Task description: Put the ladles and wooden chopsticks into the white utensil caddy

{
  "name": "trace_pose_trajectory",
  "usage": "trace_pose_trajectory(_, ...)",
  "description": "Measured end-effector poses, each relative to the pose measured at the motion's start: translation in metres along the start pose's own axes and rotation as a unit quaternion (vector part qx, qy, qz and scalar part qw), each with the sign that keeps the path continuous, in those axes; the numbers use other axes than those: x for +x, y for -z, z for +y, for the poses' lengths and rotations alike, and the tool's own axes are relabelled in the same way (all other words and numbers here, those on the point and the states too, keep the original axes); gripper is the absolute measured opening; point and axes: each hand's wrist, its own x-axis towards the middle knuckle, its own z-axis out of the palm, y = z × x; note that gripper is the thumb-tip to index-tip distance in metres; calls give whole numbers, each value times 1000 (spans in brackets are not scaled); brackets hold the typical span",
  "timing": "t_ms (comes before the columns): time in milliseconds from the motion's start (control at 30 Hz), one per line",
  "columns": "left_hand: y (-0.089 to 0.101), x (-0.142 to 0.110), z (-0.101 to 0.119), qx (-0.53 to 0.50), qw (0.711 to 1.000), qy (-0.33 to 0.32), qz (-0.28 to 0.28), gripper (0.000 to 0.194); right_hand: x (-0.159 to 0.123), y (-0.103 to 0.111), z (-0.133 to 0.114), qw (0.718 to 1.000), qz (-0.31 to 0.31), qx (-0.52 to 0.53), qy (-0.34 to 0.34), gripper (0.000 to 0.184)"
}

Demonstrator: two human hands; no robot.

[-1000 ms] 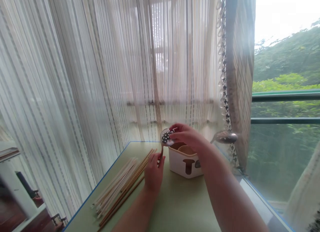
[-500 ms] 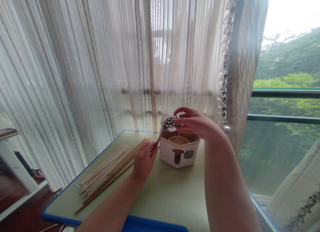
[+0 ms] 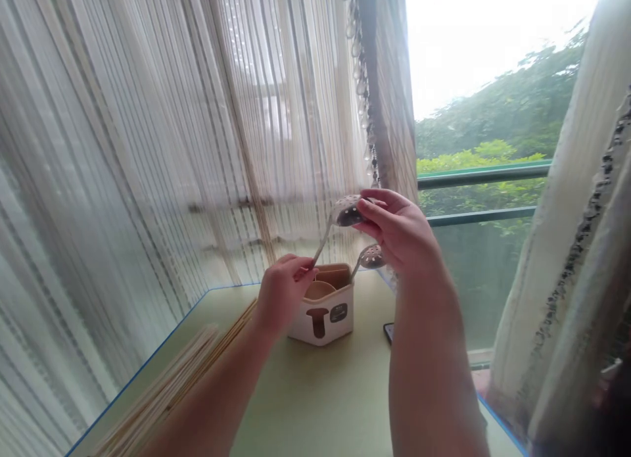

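A slotted ladle is held in the air above the utensil holder, its perforated bowl up and to the right. My left hand pinches the end of its handle, just over the holder's left side. My right hand is closed on the far rim of the bowl, thumb on the near side. Below stands the white utensil holder with a brown inside, divided into compartments, and a T-shaped cutout in front. A second slotted ladle leans out of its right side, bowl upward, partly behind my right hand.
Several chopsticks lie in a bundle on the left of the pale table, partly behind my left forearm. A dark flat object shows beside my right forearm. Striped curtains and a window with railings stand behind.
The view has swung to the right. Both hands have raised the slotted ladle and turned its bowl. The second ladle, mostly hidden before, now shows beside my right hand.
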Motion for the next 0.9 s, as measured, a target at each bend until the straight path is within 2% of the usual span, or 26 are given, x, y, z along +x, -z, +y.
trace_pose_trajectory(67,1,20,12,18,999,-12,-42,10,-2,5,-5,998,46,3,44,39)
trace_pose_trajectory(167,-3,41,29,25,997,-19,-77,7,-6,11,-13,988,116,9,97,37)
trace_pose_trajectory(267,-15,47,39,19,996,-42,-78,7,-11,12,-20,975,175,-7,135,33)
trace_pose_trajectory(333,-26,44,39,-4,995,-54,-88,7,-13,9,-23,969,189,-37,155,32)
trace_pose_trajectory(467,-44,37,28,-108,984,-26,-140,11,-15,-3,-22,967,159,-120,156,32)
trace_pose_trajectory(567,-50,36,16,-133,981,2,-141,13,-13,-7,-18,973,126,-146,130,32)
trace_pose_trajectory(733,-55,36,0,-155,968,30,-194,17,-7,2,-10,976,101,-174,87,32)
trace_pose_trajectory(900,-64,31,-4,-161,957,44,-239,20,-8,17,-13,955,91,-280,24,34)
